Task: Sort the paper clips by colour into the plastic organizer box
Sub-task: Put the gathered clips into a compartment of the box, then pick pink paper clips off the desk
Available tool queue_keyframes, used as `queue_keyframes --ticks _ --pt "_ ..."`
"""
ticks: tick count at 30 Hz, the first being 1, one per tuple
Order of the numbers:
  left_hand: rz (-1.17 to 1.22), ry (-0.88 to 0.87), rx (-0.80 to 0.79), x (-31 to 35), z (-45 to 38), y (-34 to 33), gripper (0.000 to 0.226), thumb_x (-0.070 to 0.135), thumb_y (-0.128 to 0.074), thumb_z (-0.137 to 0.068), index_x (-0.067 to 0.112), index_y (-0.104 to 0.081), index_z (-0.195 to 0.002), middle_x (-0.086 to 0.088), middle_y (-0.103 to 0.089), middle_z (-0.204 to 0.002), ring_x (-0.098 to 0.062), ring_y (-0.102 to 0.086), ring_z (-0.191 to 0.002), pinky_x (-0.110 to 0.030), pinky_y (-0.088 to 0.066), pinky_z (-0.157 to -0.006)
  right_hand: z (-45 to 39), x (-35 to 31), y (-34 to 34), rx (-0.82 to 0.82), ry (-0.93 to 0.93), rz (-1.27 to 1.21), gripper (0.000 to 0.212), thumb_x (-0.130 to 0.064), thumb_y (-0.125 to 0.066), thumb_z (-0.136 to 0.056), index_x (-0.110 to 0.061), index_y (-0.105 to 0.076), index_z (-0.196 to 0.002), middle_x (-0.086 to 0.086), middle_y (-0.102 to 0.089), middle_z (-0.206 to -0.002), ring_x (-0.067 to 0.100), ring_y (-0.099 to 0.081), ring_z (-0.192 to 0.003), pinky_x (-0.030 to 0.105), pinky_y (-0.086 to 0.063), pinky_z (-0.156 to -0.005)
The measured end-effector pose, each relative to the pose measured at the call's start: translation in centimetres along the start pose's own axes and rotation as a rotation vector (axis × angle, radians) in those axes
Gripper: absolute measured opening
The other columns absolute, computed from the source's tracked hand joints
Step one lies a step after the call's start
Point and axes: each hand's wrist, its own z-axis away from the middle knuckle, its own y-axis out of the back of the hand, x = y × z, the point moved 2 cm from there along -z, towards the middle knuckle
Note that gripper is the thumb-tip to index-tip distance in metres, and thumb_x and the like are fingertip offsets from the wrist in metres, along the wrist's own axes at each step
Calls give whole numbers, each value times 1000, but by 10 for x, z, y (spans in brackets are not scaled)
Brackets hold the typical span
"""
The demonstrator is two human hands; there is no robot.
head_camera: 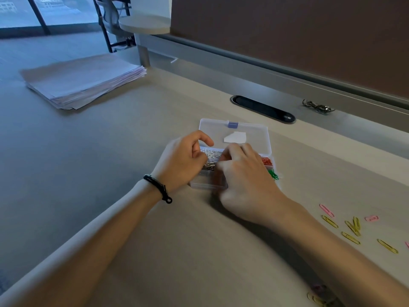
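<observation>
partly done: both hands, left hand (181, 161) loosely curled, right hand (241, 171) with fingers hidden, over the organizer box (263, 134) holding white, red, green clips; yellow clips (352, 227) and pink clips (326, 209) remain on the desk (132, 151).

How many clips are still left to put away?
Partly done: white, red and green paper clips sit in the clear plastic organizer box. Both hands, left hand and right hand, work over it. Yellow and pink clips remain on the desk.
</observation>
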Motion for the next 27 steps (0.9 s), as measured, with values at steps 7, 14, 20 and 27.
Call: queue_keyframes --ticks 7,14,20,27 --pt "255 148 -37 -3 -5 5 37 -4 -41 -85 18 -69 -95 -5 -43 -58 -11 -37 -49 -19 -32 -48 -30 18 4 167 -85 -317 8 -26 -76 -81 -28 -71 -75 -2 -57 -94 19 -47 -100 29 -39 -82" --pt "181 61 84 5 -3 10 33 -2 -44 -84 19 -70 -88 -4 -39 -52 -12 -34 -47 -23 -30 -49 -33 22 7 121 26 -287 13 -21 -73 -82 -30 -81 -87 -5 -65 -92 18 -52 -96 38 -48 -83" --pt "41 -319 -30 77 36 -12 15 3 -61 -87 16 -69 -89 -2 -48 -57 -16 -45 -50 -20 -37 -52 35 61 45 104 -39 -261 9 -21 -73 -84 -27 -78 -88 -15 -62 -86 5 -54 -80 28 -45 -71" --pt "-107 -704 -563 150 100 -56 9 30 -68 -89 30 -68 -99 13 -56 -74 6 -47 -65 -16 -39 -64 157 89 73 -68 -133 -169 7 -21 -75 -79 -27 -75 -83 -12 -67 -78 4 -57 -75 17 -42 -70"
